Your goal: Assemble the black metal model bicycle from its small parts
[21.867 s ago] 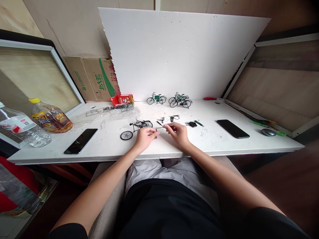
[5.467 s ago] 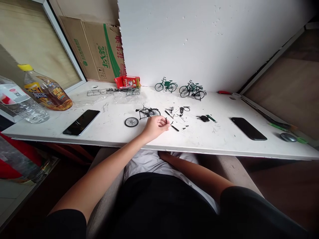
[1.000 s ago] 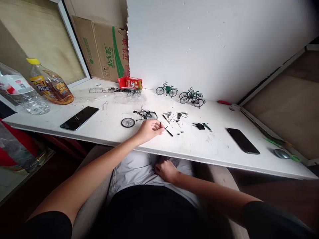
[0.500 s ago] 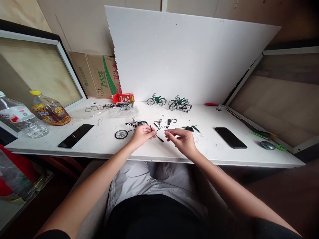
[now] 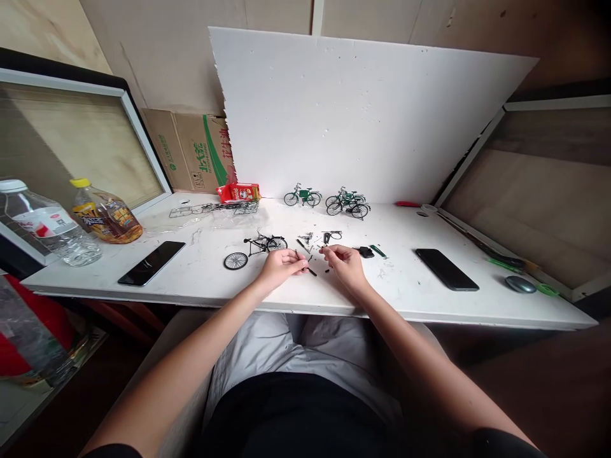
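My left hand is closed, thumb and fingers pinching a thin dark part whose shape is too small to make out. Across a small gap, my right hand is also pinched, with a tiny dark piece at its fingertips that I cannot name. A partly built black model bicycle lies just beyond my left hand. Around the fingertips are loose pieces: a black rod, another dark rod, a small black bit, and a black loop-shaped part. A black piece and a green strip lie right of my right hand.
Green model bicycles stand at the back before a white board. Phones lie left and right. Bottles, a red box and part frames are on the left; a mouse is far right.
The fingers of my right hand have closed into a pinch near the loose parts. My left hand keeps its pinch. The whole view has shifted slightly.
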`<state>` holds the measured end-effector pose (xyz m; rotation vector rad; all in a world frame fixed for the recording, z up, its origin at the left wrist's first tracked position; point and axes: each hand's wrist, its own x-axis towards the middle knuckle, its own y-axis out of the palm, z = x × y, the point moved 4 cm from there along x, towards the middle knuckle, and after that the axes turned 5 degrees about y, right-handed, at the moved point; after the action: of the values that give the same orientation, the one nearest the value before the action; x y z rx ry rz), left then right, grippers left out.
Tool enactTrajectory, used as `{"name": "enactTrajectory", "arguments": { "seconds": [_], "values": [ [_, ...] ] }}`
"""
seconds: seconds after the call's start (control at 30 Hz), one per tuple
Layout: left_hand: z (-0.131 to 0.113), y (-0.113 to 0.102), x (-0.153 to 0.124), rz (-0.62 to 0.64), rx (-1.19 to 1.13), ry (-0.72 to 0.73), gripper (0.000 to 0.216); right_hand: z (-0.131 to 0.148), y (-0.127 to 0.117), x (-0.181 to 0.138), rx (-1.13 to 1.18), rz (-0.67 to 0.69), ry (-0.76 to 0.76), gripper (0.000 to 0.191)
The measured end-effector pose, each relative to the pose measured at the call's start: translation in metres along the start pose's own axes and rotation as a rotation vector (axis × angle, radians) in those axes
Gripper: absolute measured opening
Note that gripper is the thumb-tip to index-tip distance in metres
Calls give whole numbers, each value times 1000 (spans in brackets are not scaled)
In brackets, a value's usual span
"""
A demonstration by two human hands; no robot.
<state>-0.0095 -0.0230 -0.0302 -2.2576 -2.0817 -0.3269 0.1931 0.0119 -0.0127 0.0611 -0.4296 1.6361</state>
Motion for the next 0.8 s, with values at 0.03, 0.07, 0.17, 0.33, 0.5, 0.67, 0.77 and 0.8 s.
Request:
{"name": "enactTrajectory", "arguments": {
  "seconds": [0.03, 0.07, 0.17, 0.33, 0.5, 0.67, 0.77, 0.8],
  "values": [
    [1, 0, 0, 3, -7, 6, 38, -1, 0, 1, -15, -9, -6, 30],
    [1, 0, 0, 11, -11, 13, 38, -2, -1, 2, -25, -18, -18, 30],
    [1, 2, 0, 34, -2, 30, 38, 0, -3, 2, -28, -47, -43, 32],
    [3, 2, 0, 28, -13, 16, 41, 3, -5, 0, -50, -33, -34, 32],
    [3, 1, 0, 21, -1, 28, 42, 5, -4, -1, 24, 19, -51, 29],
    [-3, 5, 0, 21, 21, 17, 40, 11, -5, 4, -7, 59, -84, 35],
    [-8, 7, -1, 32, 38, 12, 36, 9, -6, 8, 29, 53, -66, 38],
    [-9, 8, -1, 33, 45, 10, 36, 7, -7, 9, 50, 48, -57, 38]
  ]
}}
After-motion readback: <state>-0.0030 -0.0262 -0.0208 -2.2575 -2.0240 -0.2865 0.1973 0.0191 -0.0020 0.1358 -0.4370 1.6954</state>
